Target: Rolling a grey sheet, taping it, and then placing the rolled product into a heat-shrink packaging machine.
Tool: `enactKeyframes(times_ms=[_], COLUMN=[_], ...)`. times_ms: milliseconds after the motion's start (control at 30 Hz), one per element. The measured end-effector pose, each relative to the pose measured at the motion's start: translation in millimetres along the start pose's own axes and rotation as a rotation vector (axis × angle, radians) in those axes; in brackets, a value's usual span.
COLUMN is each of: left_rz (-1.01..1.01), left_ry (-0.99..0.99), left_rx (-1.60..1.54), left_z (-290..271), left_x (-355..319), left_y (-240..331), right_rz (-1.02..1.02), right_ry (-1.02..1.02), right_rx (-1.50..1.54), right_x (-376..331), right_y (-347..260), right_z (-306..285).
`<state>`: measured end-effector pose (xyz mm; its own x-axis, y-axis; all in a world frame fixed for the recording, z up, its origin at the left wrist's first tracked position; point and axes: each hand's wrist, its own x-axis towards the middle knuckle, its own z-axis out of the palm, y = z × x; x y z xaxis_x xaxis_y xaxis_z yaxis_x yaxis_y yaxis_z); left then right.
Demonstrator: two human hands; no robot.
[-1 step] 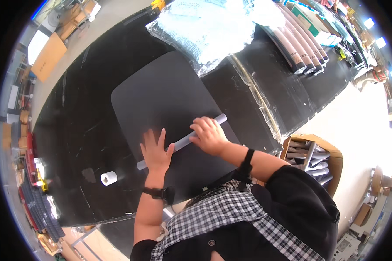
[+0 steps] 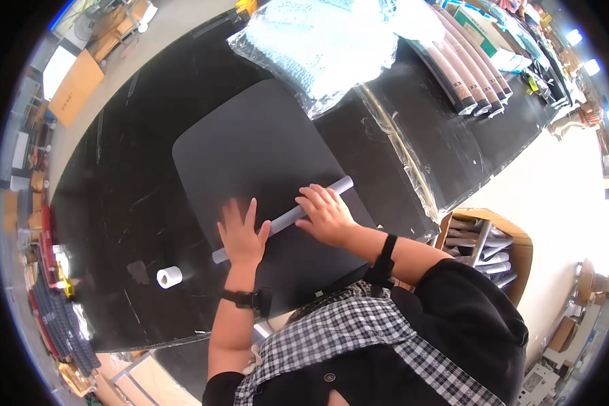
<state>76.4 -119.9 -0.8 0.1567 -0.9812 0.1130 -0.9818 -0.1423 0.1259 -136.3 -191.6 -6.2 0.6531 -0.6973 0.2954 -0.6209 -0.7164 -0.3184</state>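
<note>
The person wore a black-and-white checked garment over the chest, with a dark button near its lower edge. A black sleeve covered the right upper arm and shoulder, ending above the elbow, so both forearms were bare. A black band wrapped the right forearm just below the sleeve. A black wristwatch on a dark strap circled the left wrist. The left hand and right hand were ungloved and without rings that could be made out.
</note>
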Motion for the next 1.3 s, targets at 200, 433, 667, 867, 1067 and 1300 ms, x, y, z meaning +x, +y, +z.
enactKeyframes(times_ms=[200,433,667,867,1067,1300], left_rz=[0.051,0.054,-0.096,0.045,0.04,-0.04], left_ry=[0.077,0.086,0.066,0.142,0.121,0.209], left_rx=[-0.023,-0.015,0.027,-0.02,0.062,0.094], left_z=[0,-10,-26,-34,-29,-28], left_x=[1,37,77,80,128,140], left_y=[-2,0,-28,-16,-21,-24], right_rz=[-0.036,-0.007,0.035,-0.043,0.002,0.008], right_ry=[-0.146,-0.106,0.077,-0.097,0.002,0.153], right_rx=[-0.055,-0.103,0.049,0.065,0.063,0.158], right_x=[32,116,82,124,194,167], right_y=[7,18,-25,6,18,6], right_z=[4,5,-19,0,3,-5])
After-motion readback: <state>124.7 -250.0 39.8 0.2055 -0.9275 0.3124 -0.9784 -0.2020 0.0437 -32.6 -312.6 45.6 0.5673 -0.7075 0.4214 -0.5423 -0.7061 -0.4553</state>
